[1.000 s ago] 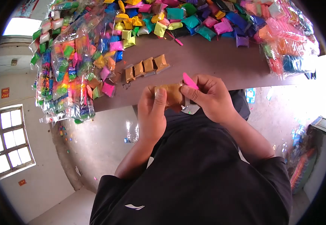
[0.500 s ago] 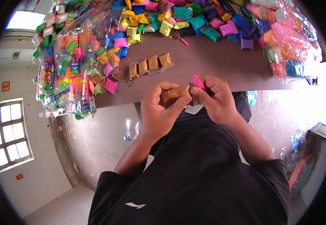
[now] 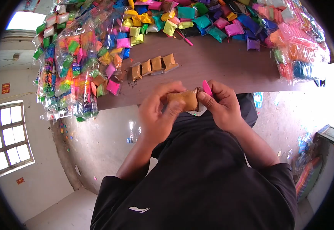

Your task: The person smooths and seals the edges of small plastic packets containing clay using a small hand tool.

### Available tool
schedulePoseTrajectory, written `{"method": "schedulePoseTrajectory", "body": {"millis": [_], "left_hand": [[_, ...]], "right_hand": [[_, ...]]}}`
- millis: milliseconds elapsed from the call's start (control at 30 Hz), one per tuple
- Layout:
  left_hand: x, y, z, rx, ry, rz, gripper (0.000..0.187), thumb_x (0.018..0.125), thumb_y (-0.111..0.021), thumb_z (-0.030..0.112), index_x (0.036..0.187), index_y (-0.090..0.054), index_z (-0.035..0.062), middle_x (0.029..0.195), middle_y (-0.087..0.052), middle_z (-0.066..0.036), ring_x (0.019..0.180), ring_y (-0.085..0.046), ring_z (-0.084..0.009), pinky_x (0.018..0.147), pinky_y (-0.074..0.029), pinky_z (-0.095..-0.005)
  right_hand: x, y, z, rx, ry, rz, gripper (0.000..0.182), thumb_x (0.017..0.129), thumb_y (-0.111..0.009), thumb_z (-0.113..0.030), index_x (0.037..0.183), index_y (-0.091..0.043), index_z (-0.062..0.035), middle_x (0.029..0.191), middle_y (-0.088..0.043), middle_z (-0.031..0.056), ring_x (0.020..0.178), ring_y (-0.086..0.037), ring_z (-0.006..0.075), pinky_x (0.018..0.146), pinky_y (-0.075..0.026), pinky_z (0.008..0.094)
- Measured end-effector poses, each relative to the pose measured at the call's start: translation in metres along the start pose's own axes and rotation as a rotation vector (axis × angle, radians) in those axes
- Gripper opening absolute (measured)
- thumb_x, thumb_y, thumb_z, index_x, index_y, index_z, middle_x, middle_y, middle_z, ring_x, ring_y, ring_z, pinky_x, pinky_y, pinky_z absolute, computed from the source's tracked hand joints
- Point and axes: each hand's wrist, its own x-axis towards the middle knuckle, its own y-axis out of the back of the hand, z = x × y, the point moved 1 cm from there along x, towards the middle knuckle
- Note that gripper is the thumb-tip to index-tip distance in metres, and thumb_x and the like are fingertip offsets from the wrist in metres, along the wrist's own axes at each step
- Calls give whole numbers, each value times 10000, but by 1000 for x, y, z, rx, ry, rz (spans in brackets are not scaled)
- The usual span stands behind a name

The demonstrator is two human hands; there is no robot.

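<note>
A brown packet (image 3: pixel 186 101), plump and wrapped in film, is held between my hands just off the table's front edge. My left hand (image 3: pixel 157 111), smeared by motion, brackets its left end, with the thumb in front and the fingers behind. The crinkled right end is pinched by my right hand (image 3: pixel 223 105), which also has a flat pink plastic tool (image 3: pixel 207 88) sticking up between thumb and fingers. The tool's lower part is hidden. Beyond my hands, several similar brown packets (image 3: pixel 156 65) lie in a row on the table.
Small colourful packets (image 3: pixel 202 22) are heaped along the back of the brown table (image 3: pixel 220 63). Clear bags of packets stand at the left (image 3: pixel 73 65) and right (image 3: pixel 297 42). Another pink tool (image 3: pixel 188 41) lies near the heap. Dark crumbs lie by the brown row.
My left hand has shifted left and loosened, baring more of the brown packet's face. The pink tool has moved slightly right and down with my right hand.
</note>
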Motion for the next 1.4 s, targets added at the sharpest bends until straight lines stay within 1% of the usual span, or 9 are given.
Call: {"method": "schedulePoseTrajectory", "body": {"millis": [200, 500, 833, 1000, 1133, 1200, 1300, 1333, 1400], "left_hand": [[-2, 16, -2, 175, -40, -208, 255, 897, -789, 44, 1128, -705, -26, 1125, -688, -131, 1003, -683, -179, 846, -559, -285], [-8, 9, -2, -94, 150, -107, 174, 895, -771, -10, 1052, -697, -26, 1093, -693, -121, 995, -686, -175, 866, -574, -303], [-3, 7, -7, -40, 99, -68, 97, 915, -743, -22, 988, -679, -29, 1045, -685, -116, 969, -671, -158, 840, -570, -286], [3, 12, -17, -480, 160, 192, 103, 998, -671, 82, 918, -655, 19, 999, -668, -102, 853, -632, -164, 844, -525, -333], [8, 31, -26, -535, 135, 275, 155, 1030, -633, 132, 912, -634, 31, 979, -661, -100, 785, -602, -171, 851, -503, -354], [5, 42, -32, -410, 42, 104, 248, 1058, -589, 254, 991, -634, 20, 990, -655, -99, 929, -623, -198, 891, -504, -363], [7, 15, -17, -182, 110, 231, 317, 1066, -573, 305, 1059, -645, -4, 987, -675, -108, 963, -665, -209, 893, -532, -369], [7, 8, -10, -183, 111, 230, 317, 1066, -573, 305, 1059, -645, -4, 987, -675, -108, 963, -665, -209, 893, -532, -369], [5, -2, -2, -243, 289, -15, 236, 1031, -640, 167, 1121, -645, -51, 1083, -703, -123, 934, -696, -168, 770, -582, -289]], "right_hand": [[-2, 4, 1, 199, -40, -77, 116, 1037, -637, -128, 1018, -648, -14, 880, -592, -53, 808, -503, 22, 715, -430, 214], [-1, 0, -1, 174, 36, -73, 111, 1041, -631, -126, 1018, -650, -19, 894, -595, -51, 820, -505, 24, 725, -430, 217], [-2, -4, -1, 183, 14, -76, 107, 1040, -629, -127, 1019, -654, -25, 868, -575, -68, 786, -470, 10, 677, -396, 206], [-3, -3, 0, 185, -51, 5, 89, 1036, -622, -98, 1006, -647, -17, 880, -576, -72, 801, -476, 15, 697, -402, 214], [-4, 1, 3, 268, -28, -22, 89, 1034, -627, -98, 1004, -645, -17, 892, -580, -66, 819, -484, 21, 724, -409, 218], [-4, 1, 3, 263, -17, -38, 89, 1034, -629, -98, 1000, -643, -17, 902, -584, -60, 831, -494, 25, 746, -417, 219], [-3, 5, 5, 272, -47, -48, 84, 1034, -629, -96, 1001, -644, -20, 902, -589, -54, 838, -506, 26, 757, -425, 216], [-3, 4, 4, 272, -49, -47, 84, 1034, -629, -96, 1001, -644, -20, 902, -589, -54, 838, -506, 26, 757, -425, 216], [-2, -1, -1, 200, -27, -82, 91, 1035, -627, -99, 985, -641, -25, 902, -596, -47, 827, -496, 27, 740, -420, 220]]}}
